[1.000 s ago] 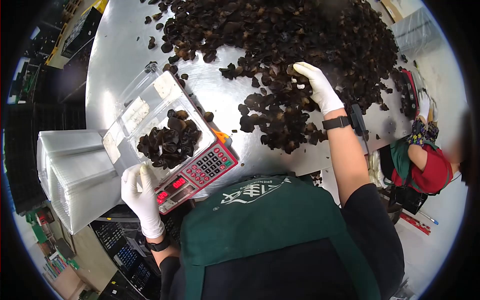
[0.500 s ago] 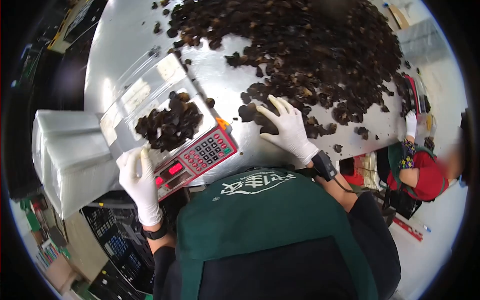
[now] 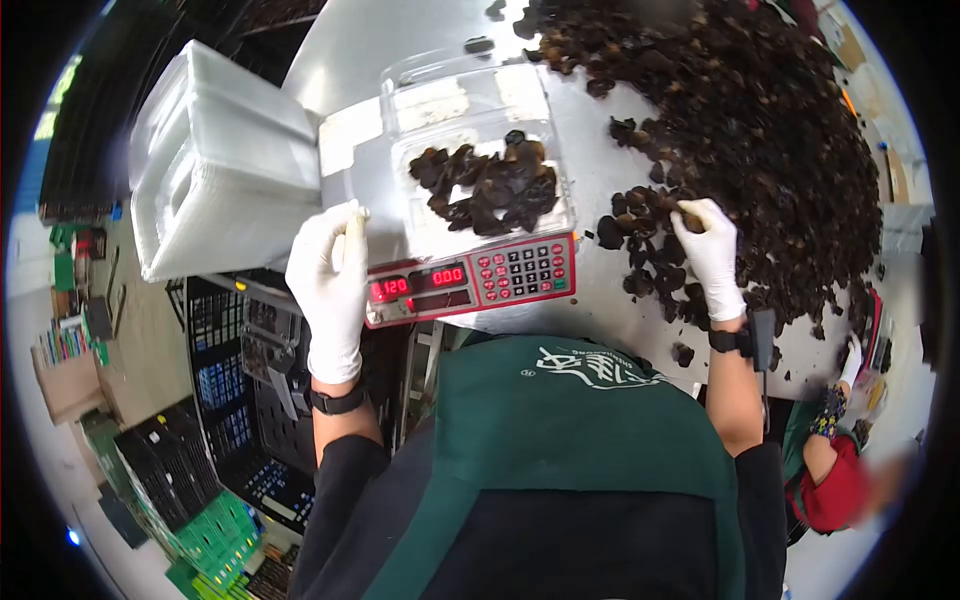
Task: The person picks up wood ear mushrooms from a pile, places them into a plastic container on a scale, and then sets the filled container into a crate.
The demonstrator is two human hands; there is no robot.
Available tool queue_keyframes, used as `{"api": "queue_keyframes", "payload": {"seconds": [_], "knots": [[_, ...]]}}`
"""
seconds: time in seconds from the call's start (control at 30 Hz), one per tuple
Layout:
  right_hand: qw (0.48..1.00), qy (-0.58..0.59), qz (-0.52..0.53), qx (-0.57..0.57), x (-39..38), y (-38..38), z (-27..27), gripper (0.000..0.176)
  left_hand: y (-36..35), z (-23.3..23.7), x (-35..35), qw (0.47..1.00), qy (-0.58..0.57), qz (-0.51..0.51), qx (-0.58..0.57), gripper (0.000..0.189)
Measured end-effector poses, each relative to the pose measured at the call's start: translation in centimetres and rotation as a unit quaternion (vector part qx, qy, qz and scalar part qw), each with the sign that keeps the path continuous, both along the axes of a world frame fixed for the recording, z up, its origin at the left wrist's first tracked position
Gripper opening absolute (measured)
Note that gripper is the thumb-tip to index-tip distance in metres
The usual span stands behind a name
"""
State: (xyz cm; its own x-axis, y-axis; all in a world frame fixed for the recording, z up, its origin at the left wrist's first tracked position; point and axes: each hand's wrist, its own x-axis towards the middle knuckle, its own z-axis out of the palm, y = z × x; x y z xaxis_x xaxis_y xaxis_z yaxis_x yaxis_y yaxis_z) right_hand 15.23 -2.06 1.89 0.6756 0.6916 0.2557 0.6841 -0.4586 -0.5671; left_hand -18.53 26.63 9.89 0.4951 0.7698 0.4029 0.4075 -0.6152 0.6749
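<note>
My right hand [image 3: 711,255], in a white glove, has its fingers bent together on a dark brown wood ear mushroom piece at the near edge of the pile [image 3: 760,150]. Small loose pieces [image 3: 655,270] lie beside it. My left hand [image 3: 330,275], also gloved, is raised at the left end of a red digital scale [image 3: 520,275]. Its fingers are curled closed, and whatever they hold, if anything, cannot be made out. On the scale sits an open clear plastic box [image 3: 560,195] with wood ear pieces [image 3: 490,185] inside. Red digits glow on the scale's display [image 3: 447,277].
A stack of clear plastic boxes [image 3: 230,160] stands left of the scale. The metal table [image 3: 340,60] carries the spread pile. Dark crates [image 3: 225,345] stand below at left. A co-worker [image 3: 835,480] in red is at the far right, one gloved hand on the table.
The view has swung, so the scale and box now appear further right and straighter. My right hand went from spread over the loose pieces to fingers bent together at the pile.
</note>
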Motion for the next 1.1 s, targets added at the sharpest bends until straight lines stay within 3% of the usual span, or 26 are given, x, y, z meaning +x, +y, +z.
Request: {"api": "queue_keyframes", "payload": {"seconds": [0.23, 0.27, 0.3, 0.4, 0.43, 0.53, 0.63, 0.77, 0.8, 0.9, 0.93, 1.03, 1.1], "knots": [[0.964, -0.011, 0.236, 0.118, -5.0, 12.4, 11.0, 0.026, 0.8, 2.4, -0.1, 0.996, -0.071, 0.032, -0.052, 0.009], [0.944, -0.050, 0.291, 0.145, -5.5, 14.3, 11.2, 0.029, 0.6, 2.5, 0.3, 0.994, -0.083, 0.030, -0.063, 0.009], [0.932, -0.006, 0.330, 0.152, -6.4, 15.8, 11.3, 0.029, 0.4, 2.4, 0.7, 0.993, -0.092, 0.022, -0.069, 0.010], [0.906, 0.014, 0.413, 0.094, -8.3, 19.0, 9.8, 0.035, 0.1, 1.8, 2.5, 0.992, -0.106, -0.016, -0.061, 0.015], [0.899, 0.021, 0.434, 0.050, -8.8, 19.6, 9.0, 0.041, 0.3, 1.4, 3.0, 0.996, -0.066, -0.048, -0.034, 0.029], [0.901, -0.018, 0.433, 0.012, -8.9, 20.4, 7.8, 0.070, -0.4, 0.3, 4.7, 0.994, 0.013, -0.107, 0.005, 0.054], [0.924, -0.034, 0.380, 0.011, -8.4, 19.6, 8.5, 0.077, -0.9, -1.3, 5.5, 0.988, 0.011, -0.148, -0.037, 0.063], [0.944, 0.021, 0.316, 0.089, -7.2, 18.9, 8.2, 0.063, -0.6, -2.7, 5.8, 0.986, 0.049, -0.157, 0.015, 0.060], [0.947, 0.056, 0.287, 0.136, -7.3, 19.2, 7.9, 0.043, -0.6, -2.8, 5.9, 0.986, 0.047, -0.157, 0.008, 0.060], [0.947, 0.182, 0.222, 0.145, -6.9, 19.3, 7.9, 0.027, -0.9, -2.7, 6.1, 0.990, 0.043, -0.130, 0.018, 0.060], [0.930, 0.180, 0.220, 0.232, -6.9, 19.8, 7.8, 0.023, -1.1, -2.7, 6.1, 0.992, 0.041, -0.117, 0.026, 0.060], [0.884, 0.351, 0.190, 0.244, -7.2, 19.7, 9.7, 0.032, -1.5, -1.4, 6.5, 0.994, 0.007, -0.108, -0.008, 0.063], [0.866, 0.371, 0.183, 0.281, -7.4, 20.4, 8.8, 0.043, -1.9, -0.9, 6.5, 0.995, 0.019, -0.092, -0.019, 0.064]]}}
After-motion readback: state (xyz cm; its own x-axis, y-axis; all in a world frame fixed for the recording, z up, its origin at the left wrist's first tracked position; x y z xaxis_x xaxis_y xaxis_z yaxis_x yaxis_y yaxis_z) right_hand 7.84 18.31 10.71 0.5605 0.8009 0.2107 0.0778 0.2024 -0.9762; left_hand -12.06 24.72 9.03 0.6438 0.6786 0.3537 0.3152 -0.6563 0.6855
